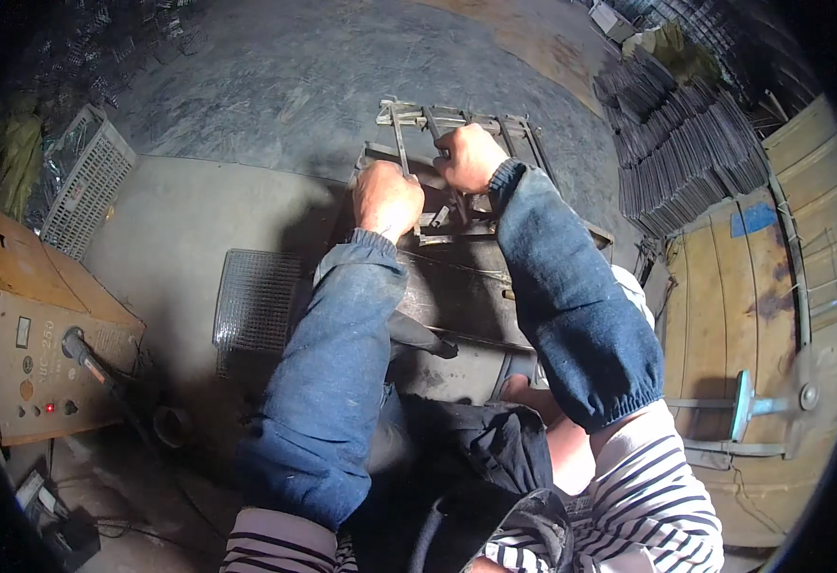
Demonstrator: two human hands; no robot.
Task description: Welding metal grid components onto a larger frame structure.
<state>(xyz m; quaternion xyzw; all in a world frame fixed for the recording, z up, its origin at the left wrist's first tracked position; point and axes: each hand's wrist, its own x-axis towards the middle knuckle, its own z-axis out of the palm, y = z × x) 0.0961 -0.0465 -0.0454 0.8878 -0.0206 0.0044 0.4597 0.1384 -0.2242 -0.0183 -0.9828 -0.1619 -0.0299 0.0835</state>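
Both of my arms, in blue sleeve covers, reach forward to a frame of metal bars (456,119) on a low metal workbench (471,301). My left hand (388,199) is closed at the frame's left side, around the lower part of a thin metal bar (400,138). Farther forward and to the right, my right hand (471,158) has its fingers curled round one of the frame's dark bars (431,121). Several crossbars run between the frame's far and near rails. My hands hide part of the frame, including the exact places where the fingers grip.
A tan power box (60,334) with a red light and a thick cable (122,396) stands at left. Behind it leans a pale plastic crate (89,181). A wire grid panel (258,298) lies left of the bench. Stacked dark panels (686,153) and wooden boards (714,277) are at right.
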